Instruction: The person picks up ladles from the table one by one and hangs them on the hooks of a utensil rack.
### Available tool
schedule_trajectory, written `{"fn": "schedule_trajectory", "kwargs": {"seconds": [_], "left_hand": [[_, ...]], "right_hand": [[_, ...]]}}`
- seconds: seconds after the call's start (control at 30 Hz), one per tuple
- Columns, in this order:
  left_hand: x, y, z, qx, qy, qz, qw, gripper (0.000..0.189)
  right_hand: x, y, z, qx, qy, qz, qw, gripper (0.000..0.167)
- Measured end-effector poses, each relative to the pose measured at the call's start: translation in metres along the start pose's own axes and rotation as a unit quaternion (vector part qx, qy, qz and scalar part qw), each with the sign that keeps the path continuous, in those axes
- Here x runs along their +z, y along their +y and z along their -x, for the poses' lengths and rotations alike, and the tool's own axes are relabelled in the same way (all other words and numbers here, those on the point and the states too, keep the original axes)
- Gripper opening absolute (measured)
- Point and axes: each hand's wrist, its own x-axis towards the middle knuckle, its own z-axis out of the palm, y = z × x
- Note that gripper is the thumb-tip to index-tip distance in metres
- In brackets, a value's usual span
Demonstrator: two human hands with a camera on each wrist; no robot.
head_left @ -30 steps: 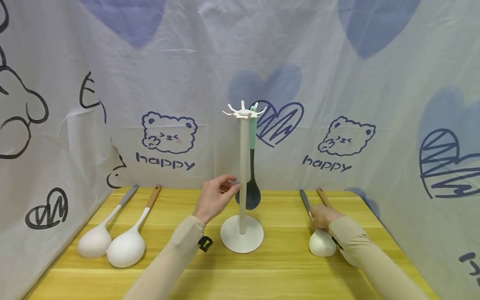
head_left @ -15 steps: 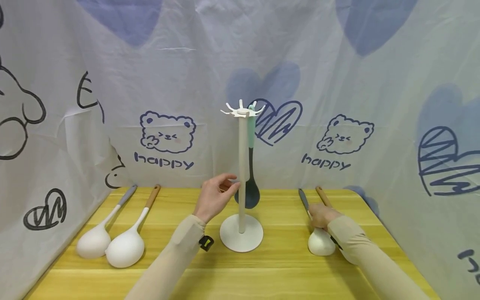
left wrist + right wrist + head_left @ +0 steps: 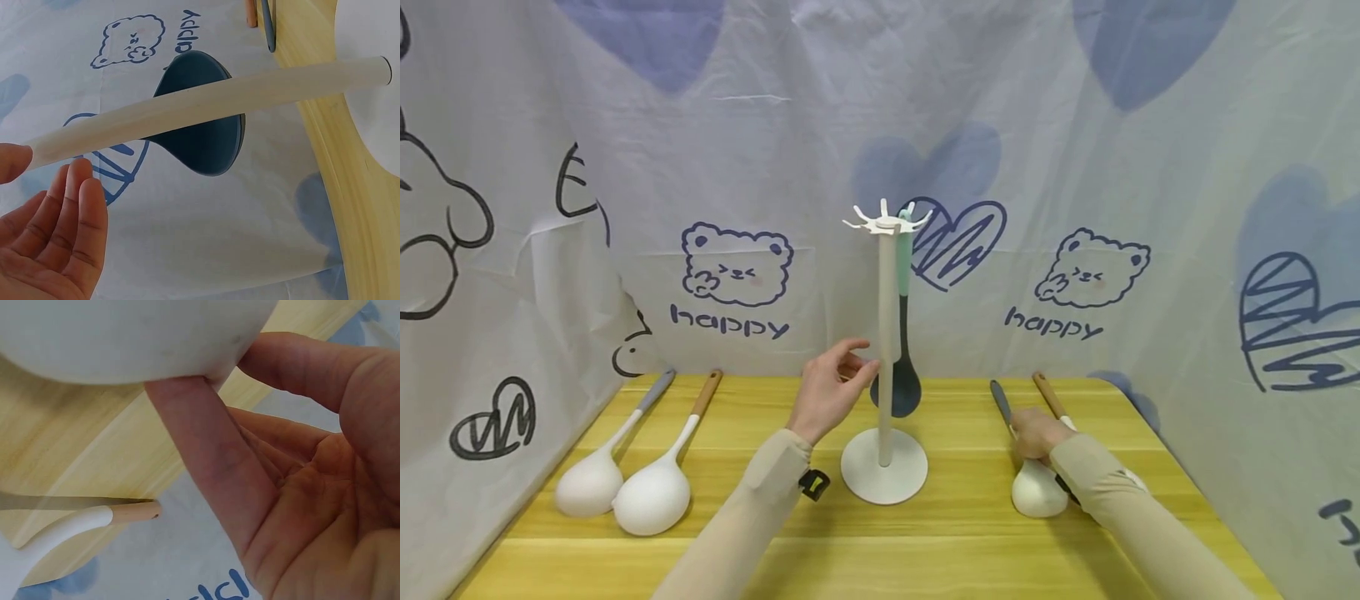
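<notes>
My left hand (image 3: 830, 390) is beside the post of a white utensil stand (image 3: 886, 350), its thumb right at the post and its fingers loosely bent, apart from it in the left wrist view. From a hook at the back hangs a dark ladle (image 3: 907, 390) with a mint-green handle; the post partly covers its bowl (image 3: 199, 150). On the right, my right hand (image 3: 1036, 433) pinches a white ladle (image 3: 1039, 492) with a grey handle, thumb and forefinger at the neck just behind the bowl (image 3: 134, 337).
Two more white ladles lie at the left, one grey-handled (image 3: 589, 482), one brown-handled (image 3: 653, 497). Another brown-handled ladle (image 3: 1052, 397) lies under my right forearm, partly hidden. A printed cloth (image 3: 760, 150) stands behind and beside the wooden table (image 3: 970, 550).
My right hand and the grey-handled ladle have shifted slightly left, showing more of the brown-handled ladle beside it. My left hand stays by the post, with its fingers raised a little.
</notes>
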Motion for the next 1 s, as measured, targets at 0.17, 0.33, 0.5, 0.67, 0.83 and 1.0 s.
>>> {"fn": "schedule_trajectory", "kwargs": {"seconds": [0.17, 0.33, 0.5, 0.67, 0.83, 1.0], "left_hand": [[0.000, -0.001, 0.001, 0.006, 0.001, -0.008, 1.0000, 0.032], [0.000, 0.000, 0.000, 0.013, -0.001, -0.016, 0.9998, 0.027], [0.000, 0.000, -0.001, 0.014, -0.003, -0.022, 0.9996, 0.026], [0.000, 0.002, -0.003, 0.016, 0.001, -0.019, 0.9997, 0.032], [0.000, 0.005, -0.004, 0.017, 0.000, -0.012, 0.9998, 0.034], [-0.003, 0.007, -0.005, 0.011, 0.003, -0.008, 0.9999, 0.036]], "right_hand": [[0.000, -0.004, 0.003, 0.004, -0.001, -0.004, 1.0000, 0.046], [0.000, -0.009, 0.004, 0.015, -0.002, -0.036, 0.9992, 0.051], [-0.001, -0.015, 0.003, 0.019, -0.006, -0.064, 0.9977, 0.055], [-0.003, -0.021, 0.002, 0.011, 0.000, -0.069, 0.9976, 0.056], [-0.004, -0.024, 0.002, 0.006, -0.002, -0.071, 0.9975, 0.067], [-0.004, -0.028, 0.002, -0.014, 0.002, -0.083, 0.9964, 0.069]]}}
